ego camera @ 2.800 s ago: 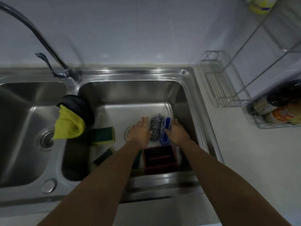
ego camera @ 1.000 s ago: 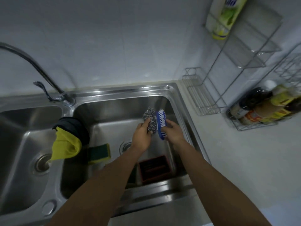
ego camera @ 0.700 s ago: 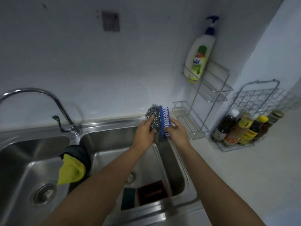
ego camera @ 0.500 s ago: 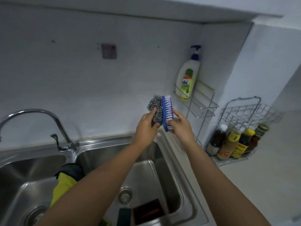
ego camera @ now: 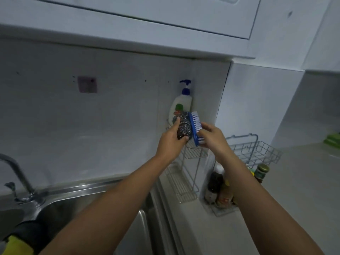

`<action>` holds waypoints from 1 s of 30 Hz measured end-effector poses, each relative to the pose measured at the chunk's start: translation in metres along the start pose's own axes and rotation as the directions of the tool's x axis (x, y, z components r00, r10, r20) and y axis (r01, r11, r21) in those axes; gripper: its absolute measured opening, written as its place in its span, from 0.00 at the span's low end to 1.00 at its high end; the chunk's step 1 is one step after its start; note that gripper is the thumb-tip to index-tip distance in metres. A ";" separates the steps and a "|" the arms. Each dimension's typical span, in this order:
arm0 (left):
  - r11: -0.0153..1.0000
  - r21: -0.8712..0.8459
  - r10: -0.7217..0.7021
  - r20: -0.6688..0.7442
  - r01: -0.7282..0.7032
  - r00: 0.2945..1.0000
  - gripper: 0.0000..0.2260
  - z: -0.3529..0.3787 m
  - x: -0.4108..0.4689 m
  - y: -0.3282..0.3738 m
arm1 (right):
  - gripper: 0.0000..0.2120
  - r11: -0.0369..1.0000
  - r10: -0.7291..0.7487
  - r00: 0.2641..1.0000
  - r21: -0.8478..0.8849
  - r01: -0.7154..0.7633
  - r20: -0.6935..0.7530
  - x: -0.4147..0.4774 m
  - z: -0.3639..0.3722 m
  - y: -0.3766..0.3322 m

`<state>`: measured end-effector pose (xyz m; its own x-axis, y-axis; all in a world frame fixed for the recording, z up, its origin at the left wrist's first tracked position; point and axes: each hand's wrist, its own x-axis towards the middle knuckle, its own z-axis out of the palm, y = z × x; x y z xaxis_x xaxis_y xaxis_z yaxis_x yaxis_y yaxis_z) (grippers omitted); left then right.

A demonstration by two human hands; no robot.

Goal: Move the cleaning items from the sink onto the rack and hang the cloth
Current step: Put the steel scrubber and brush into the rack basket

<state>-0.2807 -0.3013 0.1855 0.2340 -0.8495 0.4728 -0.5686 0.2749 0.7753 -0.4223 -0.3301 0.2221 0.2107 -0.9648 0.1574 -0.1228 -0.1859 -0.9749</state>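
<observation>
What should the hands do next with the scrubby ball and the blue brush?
Probably lower both onto the upper shelf of the wire rack. The left hand holds the steel wool and the right hand holds the brush, both just above that shelf, beside the soap bottle.

soap bottle label (ego camera: 179,108): a green patch with a red mark under it, just above the left hand's fingertips; no letters can be made out.
sauce bottle labels (ego camera: 223,196): orange and pale patches, below the right hand's fingers on the counter; blurred, no words readable.
jar lid (ego camera: 263,168): no marking readable.
wall patch (ego camera: 87,84): plain pinkish square, no writing.
</observation>
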 end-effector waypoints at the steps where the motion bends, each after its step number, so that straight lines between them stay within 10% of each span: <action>1: 1.000 -0.007 -0.021 0.008 0.021 1.000 0.35 0.007 0.001 0.001 | 0.22 1.000 0.013 1.000 -0.007 -0.013 -0.007 0.003 -0.006 0.002; 11: 0.966 0.254 -0.062 0.038 0.051 0.997 0.23 0.036 0.010 -0.011 | 0.15 0.955 -0.083 0.997 -0.285 0.080 0.003 0.017 -0.029 0.041; 30: 0.942 0.333 -0.041 0.245 -0.045 0.969 0.18 0.029 0.028 -0.026 | 0.14 0.489 -0.336 0.926 -0.809 0.326 0.171 0.041 -0.031 0.040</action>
<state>-0.2824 -0.3447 0.1665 0.0563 -0.9445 0.3237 -0.8085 0.1471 0.5698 -0.4491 -0.3830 0.1948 0.4018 -0.7995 0.4464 -0.7758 -0.5562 -0.2980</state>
